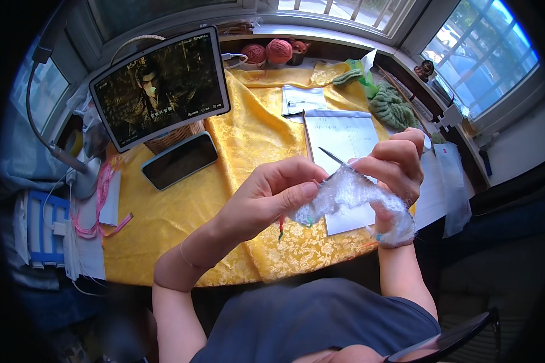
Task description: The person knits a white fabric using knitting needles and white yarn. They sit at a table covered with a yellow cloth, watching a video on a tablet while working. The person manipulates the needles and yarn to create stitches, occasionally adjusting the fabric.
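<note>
A piece of fuzzy white knitting (345, 193) hangs between my hands, its stitches on a metal knitting needle (331, 155) whose bare tip points up and left. My left hand (277, 190) pinches the knitting's left edge near the needle between thumb and fingers. My right hand (393, 168), its fingers curled, grips the upper right side of the work. The rest of the knitting droops over my right wrist. A green marker (309, 222) sits on the lower left edge, and a red strand (281, 227) dangles beside it.
Yellow brocade cloth (181, 236) covers the table. On it lie a phone (180, 160) and handwritten paper (340, 129). A tablet (161, 86) leans on a wicker basket (175, 136). Pink yarn balls (279, 51), green knitting (393, 105), a pink tape measure (103, 190) and a lamp (79, 174) surround the work area.
</note>
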A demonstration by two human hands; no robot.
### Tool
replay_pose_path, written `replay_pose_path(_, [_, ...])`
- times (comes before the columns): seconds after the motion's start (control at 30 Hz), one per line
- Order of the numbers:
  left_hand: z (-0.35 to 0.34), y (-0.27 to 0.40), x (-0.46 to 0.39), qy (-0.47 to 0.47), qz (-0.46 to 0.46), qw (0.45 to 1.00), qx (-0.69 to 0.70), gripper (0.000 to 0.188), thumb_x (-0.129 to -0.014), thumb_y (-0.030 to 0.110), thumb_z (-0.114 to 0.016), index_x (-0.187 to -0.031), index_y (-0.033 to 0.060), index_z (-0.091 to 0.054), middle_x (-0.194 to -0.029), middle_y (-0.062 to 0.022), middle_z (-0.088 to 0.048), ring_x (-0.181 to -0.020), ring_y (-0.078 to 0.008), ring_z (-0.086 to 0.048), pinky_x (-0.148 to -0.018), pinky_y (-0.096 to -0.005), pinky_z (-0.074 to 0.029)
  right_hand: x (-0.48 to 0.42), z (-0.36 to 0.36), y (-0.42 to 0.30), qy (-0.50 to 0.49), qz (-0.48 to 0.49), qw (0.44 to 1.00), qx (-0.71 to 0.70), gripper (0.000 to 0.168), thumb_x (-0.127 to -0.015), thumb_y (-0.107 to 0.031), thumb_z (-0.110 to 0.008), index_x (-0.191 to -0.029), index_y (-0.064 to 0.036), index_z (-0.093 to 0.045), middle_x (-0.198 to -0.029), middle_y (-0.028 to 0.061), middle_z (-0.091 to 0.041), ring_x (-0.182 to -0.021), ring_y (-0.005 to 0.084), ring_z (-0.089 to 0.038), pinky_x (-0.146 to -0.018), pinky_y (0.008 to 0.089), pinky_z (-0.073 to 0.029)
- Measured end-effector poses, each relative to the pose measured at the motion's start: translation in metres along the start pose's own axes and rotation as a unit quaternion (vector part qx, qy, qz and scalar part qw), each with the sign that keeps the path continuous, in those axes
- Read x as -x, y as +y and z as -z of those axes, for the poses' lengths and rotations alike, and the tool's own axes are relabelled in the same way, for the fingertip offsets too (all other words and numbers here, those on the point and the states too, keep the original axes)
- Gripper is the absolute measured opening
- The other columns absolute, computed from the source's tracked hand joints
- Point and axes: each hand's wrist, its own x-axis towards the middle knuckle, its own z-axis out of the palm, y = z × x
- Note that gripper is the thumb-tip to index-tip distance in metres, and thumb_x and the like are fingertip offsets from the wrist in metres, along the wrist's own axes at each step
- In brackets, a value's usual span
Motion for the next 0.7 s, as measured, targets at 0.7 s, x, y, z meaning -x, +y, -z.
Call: replay_pose_path(0.7, [-0.006, 0.009, 0.004, 0.100, -0.125, 0.984, -0.077, 0.018, -0.083, 0.005, -0.058, -0.100, 0.0002, -0.060, -0.091, -0.0058, -0.063, -0.070, -0.0054, -0.058, -0.057, -0.0153, -0.045, -0.001, -0.004, -0.002, -0.035, -0.036, 0.996, -0.069, 0.038, -0.077, -0.047, -0.052, -0.074, -0.012, -0.068, -0.072, -0.0021, -0.050, -0.071, 0.0171, -0.044, -0.071, 0.0324, -0.030])
